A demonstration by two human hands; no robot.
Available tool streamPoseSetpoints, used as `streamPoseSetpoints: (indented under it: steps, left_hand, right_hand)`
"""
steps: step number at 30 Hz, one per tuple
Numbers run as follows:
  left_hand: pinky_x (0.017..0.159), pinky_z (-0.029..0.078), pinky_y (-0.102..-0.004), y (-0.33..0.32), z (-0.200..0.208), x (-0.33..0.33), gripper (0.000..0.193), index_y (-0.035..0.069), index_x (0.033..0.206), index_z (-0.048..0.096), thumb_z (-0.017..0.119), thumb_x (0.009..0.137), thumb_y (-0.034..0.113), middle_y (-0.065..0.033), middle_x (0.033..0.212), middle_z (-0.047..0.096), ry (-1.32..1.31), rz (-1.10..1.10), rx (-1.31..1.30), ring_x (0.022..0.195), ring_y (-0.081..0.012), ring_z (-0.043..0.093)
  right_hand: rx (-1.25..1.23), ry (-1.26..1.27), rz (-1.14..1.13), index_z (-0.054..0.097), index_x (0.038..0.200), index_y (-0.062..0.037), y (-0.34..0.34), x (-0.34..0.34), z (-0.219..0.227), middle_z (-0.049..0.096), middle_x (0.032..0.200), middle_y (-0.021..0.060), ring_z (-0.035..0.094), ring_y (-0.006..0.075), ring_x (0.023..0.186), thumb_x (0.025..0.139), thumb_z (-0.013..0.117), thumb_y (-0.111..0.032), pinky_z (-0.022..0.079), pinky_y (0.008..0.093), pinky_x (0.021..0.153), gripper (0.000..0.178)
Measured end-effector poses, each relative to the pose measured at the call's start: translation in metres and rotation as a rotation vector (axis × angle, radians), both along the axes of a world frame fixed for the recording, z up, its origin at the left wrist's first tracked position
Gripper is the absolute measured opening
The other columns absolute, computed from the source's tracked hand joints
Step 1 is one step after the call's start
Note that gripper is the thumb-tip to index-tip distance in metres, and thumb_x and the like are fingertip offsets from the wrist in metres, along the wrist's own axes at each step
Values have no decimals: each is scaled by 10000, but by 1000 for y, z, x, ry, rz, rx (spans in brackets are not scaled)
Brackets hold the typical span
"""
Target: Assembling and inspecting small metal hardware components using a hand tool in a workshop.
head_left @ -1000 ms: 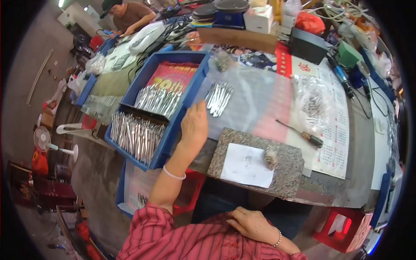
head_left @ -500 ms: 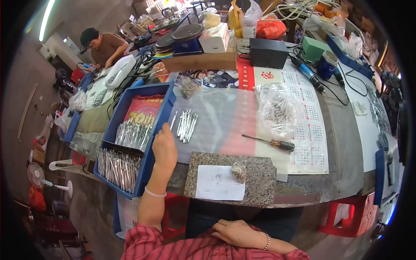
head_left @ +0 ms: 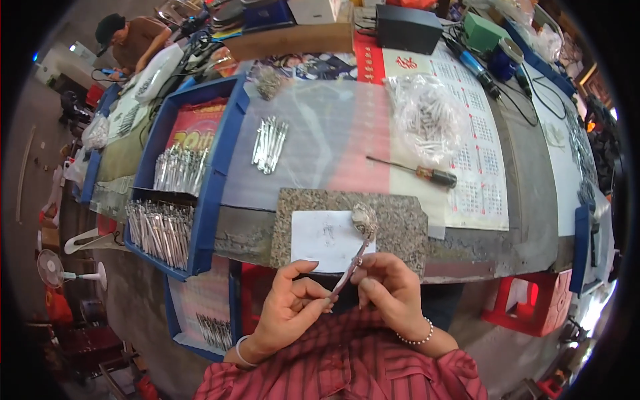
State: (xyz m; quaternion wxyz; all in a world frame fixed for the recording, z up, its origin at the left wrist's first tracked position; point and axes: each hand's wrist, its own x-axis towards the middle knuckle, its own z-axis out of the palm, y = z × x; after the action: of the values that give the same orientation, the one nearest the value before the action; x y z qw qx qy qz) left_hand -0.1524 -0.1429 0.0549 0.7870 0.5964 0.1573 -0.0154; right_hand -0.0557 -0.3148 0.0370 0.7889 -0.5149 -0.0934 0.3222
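Above my lap, a slim silver metal piece (head_left: 346,275) slants between my two hands. My left hand (head_left: 293,312) pinches its lower end between thumb and finger. Higher up its length, the fingers of my right hand (head_left: 390,290) close on it. The upper end overlaps a small crumpled clump (head_left: 363,218) in this view; whether they touch I cannot tell. That clump rests on a white paper sheet (head_left: 312,235) upon a speckled stone slab (head_left: 413,223). A small bunch of similar slim metal pieces (head_left: 270,145) lies farther off on the table's plastic cover.
Left, a blue divided tray (head_left: 211,193) holds many metal pieces. A lower blue tray (head_left: 175,313) has more. Right of the slab lie a screwdriver (head_left: 433,176) and a clear bag of pale pieces (head_left: 427,120). A red stool (head_left: 527,303) stands below; a co-worker (head_left: 133,40) sits far left.
My left hand has come from beside the blue tray to my lap, and a lone metal piece beside the bunch is gone. My right hand has risen from my lap. The view has tilted down.
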Motion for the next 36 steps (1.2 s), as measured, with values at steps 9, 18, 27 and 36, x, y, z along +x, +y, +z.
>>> streamPoseSetpoints:
  steps: [9, 18, 27, 36]
  left_hand:
    - [810, 505, -262, -4, -20, -15, 606, 54, 1390, 234, 543, 887, -89, -110, 979, 603, -7, -146, -43, 891, -139, 610]
    - [761, 507, -250, -21, -22, -7, 375, -7, 1340, 378, 452, 972, 12, -110, 1034, 620, -69, -161, 88, 886, -135, 630]
    - [794, 511, -268, -41, -37, -7, 307, -46, 1276, 432, 433, 973, 2, -178, 1099, 633, -371, 48, 560, 920, -229, 668]
    - [749, 495, -233, -54, -56, -13, 224, -48, 1187, 394, 441, 974, 3, -148, 981, 636, -370, 194, 203, 871, -121, 619]
  right_hand:
    - [-43, -369, -86, 558, 958, 19, -2, -6, -22, 612, 874, 95, 551, 94, 619, 895, 577, 28, 450, 216, 536, 66]
    - [-245, -811, -110, 554, 856, -14, 12, -15, -18, 569, 706, 89, 538, 176, 549, 757, 658, -12, 416, 269, 494, 143]
    - [-554, -1068, -138, 506, 855, -21, 20, -33, -30, 526, 673, 104, 542, 273, 503, 843, 604, -78, 440, 367, 470, 114]
    - [-436, -1219, -194, 523, 837, -40, 23, -20, -35, 504, 633, 99, 518, 256, 482, 833, 631, -67, 391, 347, 431, 112]
